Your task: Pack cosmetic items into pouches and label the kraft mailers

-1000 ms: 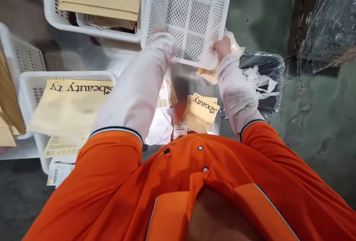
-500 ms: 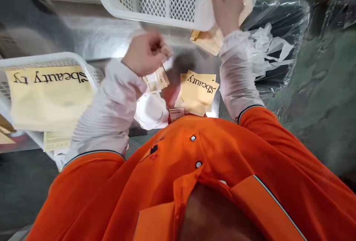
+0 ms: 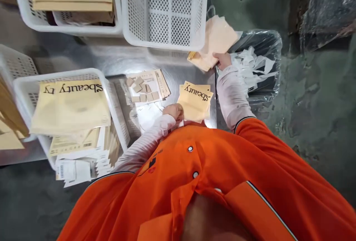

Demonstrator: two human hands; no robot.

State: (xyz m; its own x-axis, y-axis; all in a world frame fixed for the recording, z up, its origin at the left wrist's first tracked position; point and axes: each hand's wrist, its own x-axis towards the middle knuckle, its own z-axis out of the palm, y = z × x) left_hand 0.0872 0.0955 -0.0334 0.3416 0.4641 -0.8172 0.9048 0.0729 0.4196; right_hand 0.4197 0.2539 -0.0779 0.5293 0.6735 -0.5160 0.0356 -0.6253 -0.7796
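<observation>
My left hand (image 3: 174, 111) rests with curled fingers at the near edge of a white paper sheet (image 3: 147, 117), beside a yellow card printed with "beauty" (image 3: 195, 101). Whether it grips anything is hidden. Just left of the card lies a sheet with several small tan squares (image 3: 144, 90). My right hand (image 3: 223, 60) pinches the lower edge of a peach paper packet (image 3: 217, 40), which hangs over a black bin liner. An empty white mesh basket (image 3: 164, 10) stands above both hands, apart from them.
On the steel table (image 3: 111, 57), a white basket (image 3: 66, 74) holds cream "beauty" envelopes and printed labels. Another white basket (image 3: 66, 29) holds kraft envelopes at the top left. To the right, a plastic-lined bin (image 3: 258, 48) holds white scraps, beside a green concrete floor (image 3: 314, 122).
Both hands have left the mesh basket, which now stands still at the top. My left hand has dropped to the papers near my chest, and my right hand has moved down onto the peach packet.
</observation>
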